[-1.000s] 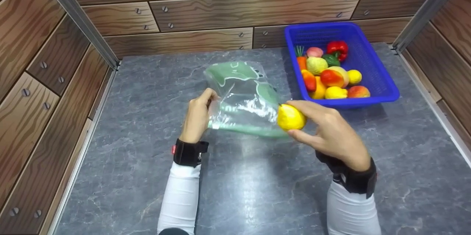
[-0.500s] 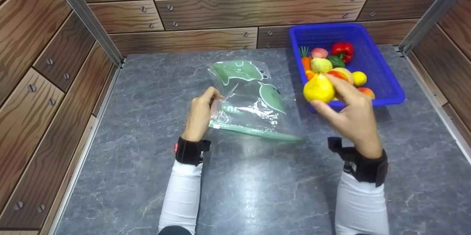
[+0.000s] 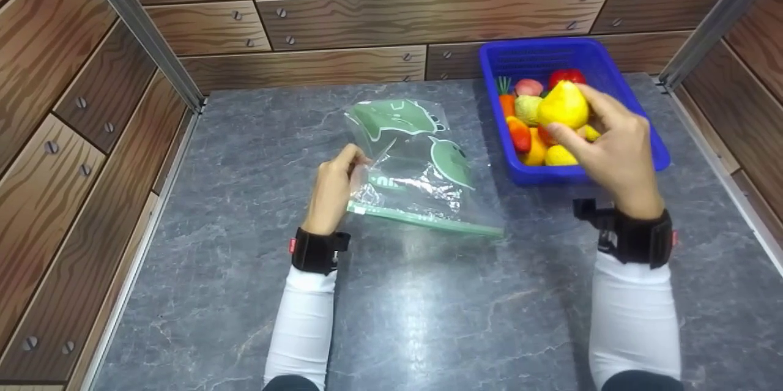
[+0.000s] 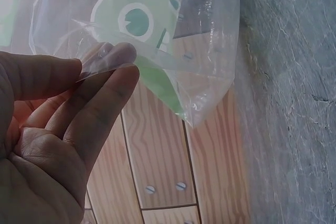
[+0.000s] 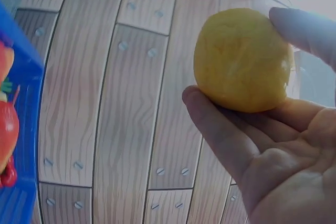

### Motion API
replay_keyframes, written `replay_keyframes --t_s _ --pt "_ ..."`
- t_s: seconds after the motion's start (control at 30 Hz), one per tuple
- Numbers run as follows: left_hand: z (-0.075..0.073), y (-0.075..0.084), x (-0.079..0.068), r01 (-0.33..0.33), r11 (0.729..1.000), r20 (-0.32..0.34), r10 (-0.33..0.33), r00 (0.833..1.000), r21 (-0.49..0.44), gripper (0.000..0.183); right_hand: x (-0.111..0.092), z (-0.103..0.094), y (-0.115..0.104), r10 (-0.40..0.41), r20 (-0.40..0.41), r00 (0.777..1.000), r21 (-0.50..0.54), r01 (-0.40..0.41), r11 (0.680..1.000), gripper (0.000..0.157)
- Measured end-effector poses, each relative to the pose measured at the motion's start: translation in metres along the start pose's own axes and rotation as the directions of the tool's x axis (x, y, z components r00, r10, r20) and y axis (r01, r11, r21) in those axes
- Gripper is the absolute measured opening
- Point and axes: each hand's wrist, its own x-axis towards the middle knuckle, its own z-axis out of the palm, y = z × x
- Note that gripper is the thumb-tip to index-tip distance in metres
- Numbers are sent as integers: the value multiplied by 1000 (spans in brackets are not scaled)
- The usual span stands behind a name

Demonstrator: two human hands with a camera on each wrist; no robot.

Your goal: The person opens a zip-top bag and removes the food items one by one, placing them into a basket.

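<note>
My left hand [image 3: 333,189] pinches the left edge of a clear plastic zip bag [image 3: 422,158] printed with green animal shapes. The left wrist view shows the film of the bag [image 4: 210,51] caught between thumb and fingertips. A green zip strip with a white slider runs along the bag's near edge. Over the blue basket [image 3: 532,175], my right hand [image 3: 618,146] holds a yellow pear [image 3: 563,106] between thumb and fingers. In the right wrist view the pear [image 5: 241,61] shows its rounded side, with the thumb on one side and fingers under it.
In the basket lie toy-like fruits and vegetables: a carrot [image 3: 506,103], a red bell pepper [image 3: 566,77], a pink peach-like fruit [image 3: 528,87], a mango-like piece [image 3: 519,135] and several others. Wood-patterned walls [image 3: 342,27] enclose the grey marbled table [image 3: 244,293] at the back and sides.
My right hand has carried the pear from beside the bag rightward and away from me to above the basket. The left hand keeps its pinch on the bag, whose right end has swung slightly outward.
</note>
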Motion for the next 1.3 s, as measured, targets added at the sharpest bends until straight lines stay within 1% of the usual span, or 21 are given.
replay_keyframes --t_s 0.1,0.23,0.4,0.53,0.67,0.73,0.9,1.07,1.13,1.17,1.3 --pt "0 0 1 -3 1000 -4 3 1000 5 12 10 -3 9 10 -5 1000 -17 -10 1000 51" --pt "0 0 2 -7 1000 -6 8 1000 15 11 23 -7 21 38 -4 999 -76 -38 996 50" --pt "0 0 3 -11 1000 -3 11 1000 12 10 35 -10 38 130 20 991 -161 -125 979 51" --pt "1 0 2 -5 1000 0 5 1000 13 10 44 -10 57 218 81 973 -223 -196 955 55" --pt "1 0 2 3 1000 0 -3 1000 21 12 51 -7 78 313 152 937 -264 -267 927 60" --pt "1 0 2 2 1000 0 -2 1000 22 12 54 -6 87 350 174 920 -280 -294 914 60" --pt "1 -1 2 -4 1000 -1 4 1000 21 10 58 0 108 412 218 885 -318 -335 887 59" --pt "0 0 2 3 1000 13 -3 1000 6 9 61 6 128 465 246 850 -358 -366 859 62" --pt "0 0 2 6 1000 14 -6 1000 4 10 62 7 136 491 272 827 -383 -375 844 61" --pt "1 -1 1 8 1000 13 -8 1000 6 10 63 8 140 507 289 812 -399 -380 835 61" --pt "2 -2 1 7 1000 7 -7 1000 13 11 67 8 150 572 358 738 -464 -391 795 62"
